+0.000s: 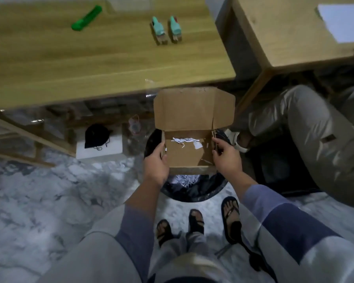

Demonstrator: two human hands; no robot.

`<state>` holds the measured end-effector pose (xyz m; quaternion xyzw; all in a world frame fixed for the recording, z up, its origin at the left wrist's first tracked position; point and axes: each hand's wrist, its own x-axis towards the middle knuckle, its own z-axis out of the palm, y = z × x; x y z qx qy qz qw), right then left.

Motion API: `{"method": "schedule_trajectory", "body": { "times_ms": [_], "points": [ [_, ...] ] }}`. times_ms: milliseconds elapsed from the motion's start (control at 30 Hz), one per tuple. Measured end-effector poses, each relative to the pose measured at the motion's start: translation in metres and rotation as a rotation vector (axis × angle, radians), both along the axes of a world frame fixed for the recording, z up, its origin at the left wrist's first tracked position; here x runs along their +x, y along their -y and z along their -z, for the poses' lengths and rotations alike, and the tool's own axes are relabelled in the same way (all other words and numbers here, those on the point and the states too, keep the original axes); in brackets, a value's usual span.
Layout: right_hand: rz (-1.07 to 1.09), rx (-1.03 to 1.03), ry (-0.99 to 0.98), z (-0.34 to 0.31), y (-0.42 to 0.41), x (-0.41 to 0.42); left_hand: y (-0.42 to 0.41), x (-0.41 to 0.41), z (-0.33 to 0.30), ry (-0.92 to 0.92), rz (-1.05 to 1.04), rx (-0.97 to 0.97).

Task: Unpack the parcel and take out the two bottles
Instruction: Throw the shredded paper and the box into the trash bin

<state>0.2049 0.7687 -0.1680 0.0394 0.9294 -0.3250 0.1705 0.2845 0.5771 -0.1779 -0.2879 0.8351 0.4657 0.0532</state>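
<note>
I hold an open brown cardboard box (184,152) over a black bin (194,190) on the floor. My left hand (156,162) grips the box's left wall and my right hand (226,158) grips its right wall. The lid flap stands up at the far side. Inside lie only a few white paper shreds (187,140). Two bottles with teal caps (159,29) (174,28) stand side by side on the wooden table (90,64), far beyond the box.
A green cutter (86,18) lies on the table's far left. A second wooden table (290,37) with white paper stands at right. A seated person's legs (315,135) are at right. Under the table sits a white box (99,147) with a black cap on it.
</note>
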Motion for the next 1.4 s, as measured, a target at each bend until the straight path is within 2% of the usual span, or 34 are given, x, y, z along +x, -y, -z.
{"method": "schedule_trajectory", "body": {
  "times_ms": [167,300,433,567,667,767,900,1100,1200,1400],
  "points": [
    [-0.008,0.02,0.187,0.115,-0.023,-0.004,-0.017,-0.002,0.107,0.176,0.092,-0.013],
    [-0.056,0.05,0.315,0.221,-0.029,-0.022,-0.028,-0.019,0.205,0.327,0.053,-0.006],
    [-0.09,0.069,0.404,0.308,-0.029,-0.039,-0.038,-0.035,0.282,0.401,0.15,-0.057],
    [-0.142,0.104,0.459,0.352,-0.025,-0.046,-0.044,-0.048,0.324,0.516,0.299,-0.115],
    [-0.204,0.119,0.495,0.354,-0.02,-0.044,-0.048,-0.05,0.334,0.559,0.304,-0.11],
    [-0.187,0.089,0.532,0.33,-0.016,-0.043,-0.052,-0.052,0.308,0.531,0.265,-0.073],
    [-0.262,0.085,0.553,0.264,-0.012,-0.049,-0.05,-0.058,0.238,0.476,0.265,-0.061],
    [-0.431,0.102,0.51,0.104,-0.004,-0.067,-0.039,-0.071,0.082,0.303,0.178,0.004],
    [-0.449,0.056,0.453,0.021,0.002,-0.076,-0.032,-0.074,-0.001,0.208,0.168,0.048],
    [-0.516,-0.004,0.233,-0.111,0.029,-0.091,-0.013,-0.083,-0.126,0.081,0.073,-0.057]
  ]
}}
